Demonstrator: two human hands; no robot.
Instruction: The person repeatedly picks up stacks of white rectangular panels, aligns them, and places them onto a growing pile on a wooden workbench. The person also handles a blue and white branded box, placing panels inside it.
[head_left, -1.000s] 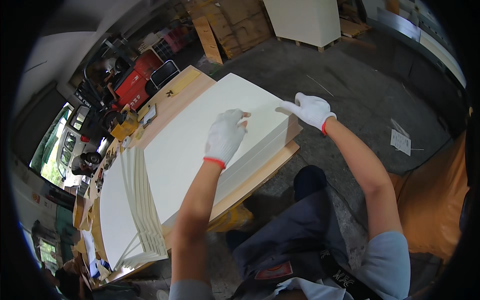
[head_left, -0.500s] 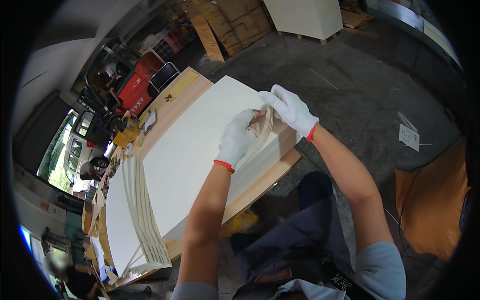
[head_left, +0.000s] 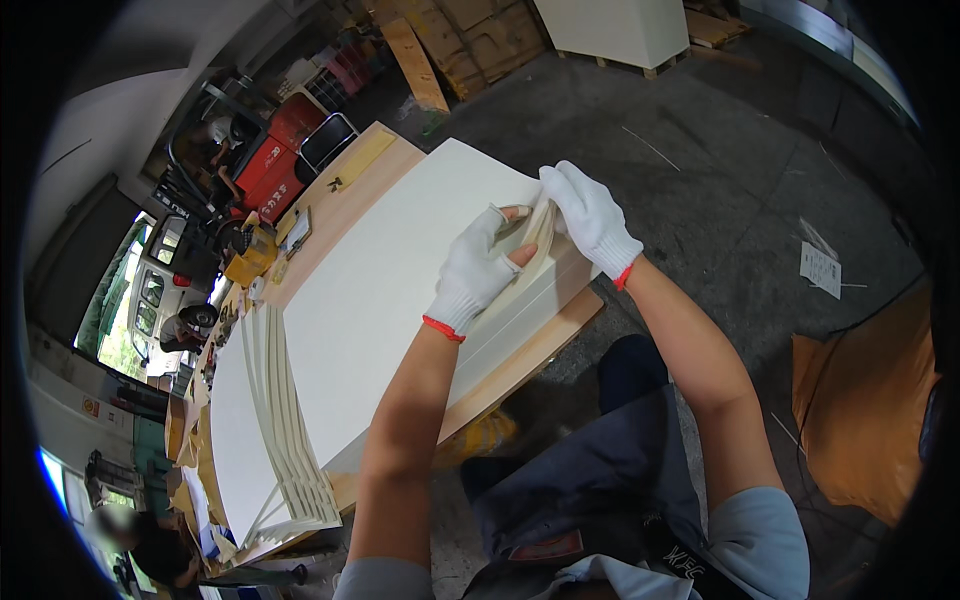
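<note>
A thick stack of large white paper sheets lies on the table in front of me. At its right-hand corner several sheets are lifted and bent, their edges showing as layers. My right hand, in a white knit glove with a red cuff, is closed around this corner. My left hand wears a matching glove with thumb and forefinger tips bare. Its thumb rests against the bent layers, and the forefinger is spread apart from it above the sheets.
More white sheets, staggered in bundles, lie at the left on the wooden table. Beyond it are a chair and a red forklift with a person beside it. An orange covered object stands at the right. Another person is at lower left.
My left thumb and forefinger have spread wider apart at the bent sheets. The right hand has shifted slightly right with the corner, still closed around it.
</note>
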